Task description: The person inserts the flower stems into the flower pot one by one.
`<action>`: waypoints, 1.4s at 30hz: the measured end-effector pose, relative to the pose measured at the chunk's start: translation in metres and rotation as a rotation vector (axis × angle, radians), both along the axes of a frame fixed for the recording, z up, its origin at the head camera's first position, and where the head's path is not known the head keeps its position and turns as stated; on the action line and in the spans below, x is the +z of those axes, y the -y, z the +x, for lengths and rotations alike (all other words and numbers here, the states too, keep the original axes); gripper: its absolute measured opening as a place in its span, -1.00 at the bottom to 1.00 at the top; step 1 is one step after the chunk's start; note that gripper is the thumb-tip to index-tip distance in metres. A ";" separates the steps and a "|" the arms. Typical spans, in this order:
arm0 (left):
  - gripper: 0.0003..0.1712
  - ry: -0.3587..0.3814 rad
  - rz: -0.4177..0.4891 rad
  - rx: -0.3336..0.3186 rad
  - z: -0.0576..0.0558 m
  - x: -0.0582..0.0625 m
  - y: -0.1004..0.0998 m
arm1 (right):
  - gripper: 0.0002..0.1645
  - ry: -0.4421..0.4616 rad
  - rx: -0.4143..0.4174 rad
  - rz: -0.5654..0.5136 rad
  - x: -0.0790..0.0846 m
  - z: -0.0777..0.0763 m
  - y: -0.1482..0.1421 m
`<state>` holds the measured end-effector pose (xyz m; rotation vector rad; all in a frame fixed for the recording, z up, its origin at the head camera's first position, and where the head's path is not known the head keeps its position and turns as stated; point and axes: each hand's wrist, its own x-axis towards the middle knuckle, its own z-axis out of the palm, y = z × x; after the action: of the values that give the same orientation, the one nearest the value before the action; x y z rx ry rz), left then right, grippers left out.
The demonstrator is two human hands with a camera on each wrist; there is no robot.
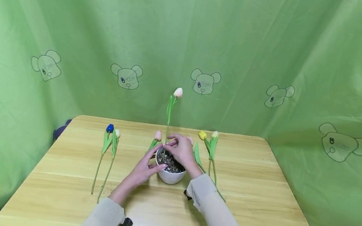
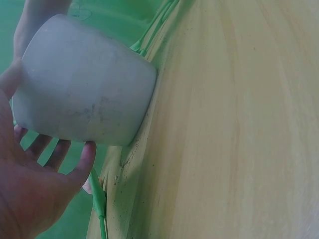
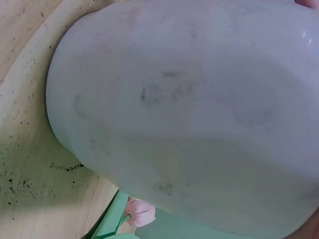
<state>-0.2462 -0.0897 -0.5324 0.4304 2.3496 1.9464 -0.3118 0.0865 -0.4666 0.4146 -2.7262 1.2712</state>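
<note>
A white flowerpot filled with dark, gritty soil stands on the table. My left hand holds the pot's left side, thumb at the rim and fingers spread along the wall, as the left wrist view shows on the pot. Over the soil, my right hand pinches the lower stem of a pale pink artificial tulip. This tulip stands nearly upright, its stem reaching down into the left part of the pot. The pot's wall fills most of the right wrist view, hiding the right fingers.
Left of the pot lie a blue tulip and a white tulip. Behind it is a pink tulip. To the right lie a yellow tulip and another white one. Soil crumbs dot the wooden table.
</note>
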 end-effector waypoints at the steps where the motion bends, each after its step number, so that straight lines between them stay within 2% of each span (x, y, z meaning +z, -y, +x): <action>1: -0.05 -0.003 0.002 -0.001 0.000 0.000 0.000 | -0.49 -0.010 0.001 -0.002 0.000 0.000 -0.001; 6: -0.04 -0.007 0.010 -0.002 0.000 -0.001 -0.001 | -0.49 -0.033 0.012 -0.035 0.005 0.001 -0.009; 11: -0.03 -0.013 0.008 0.002 0.000 -0.001 -0.002 | -0.47 0.014 0.014 -0.124 0.019 0.007 -0.025; 14: -0.03 -0.011 0.008 0.004 0.001 0.000 -0.002 | -0.49 0.044 -0.006 -0.210 0.030 0.014 -0.043; 18: -0.03 -0.010 0.019 0.008 0.002 0.002 -0.003 | -0.49 0.088 -0.057 -0.343 0.031 0.018 -0.080; 20: -0.03 -0.014 0.022 0.009 0.003 0.002 -0.003 | -0.49 0.120 -0.089 -0.384 0.026 0.020 -0.101; 22: -0.04 -0.013 0.021 0.010 0.003 0.002 -0.002 | -0.48 0.137 -0.129 -0.395 0.014 0.018 -0.123; 28: -0.04 -0.009 0.017 0.010 0.003 0.003 -0.002 | -0.48 0.202 -0.216 -0.352 -0.015 0.026 -0.172; 35: -0.04 0.001 0.017 0.013 0.004 0.005 -0.001 | -0.42 0.300 -0.269 -0.320 -0.043 0.034 -0.191; 42: -0.04 -0.007 0.012 0.006 0.004 0.003 -0.002 | -0.42 0.401 -0.264 -0.310 -0.062 0.037 -0.191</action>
<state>-0.2425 -0.0876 -0.5291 0.4319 2.3473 1.9655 -0.2751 0.2775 -0.5291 -0.2496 -2.6786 1.8138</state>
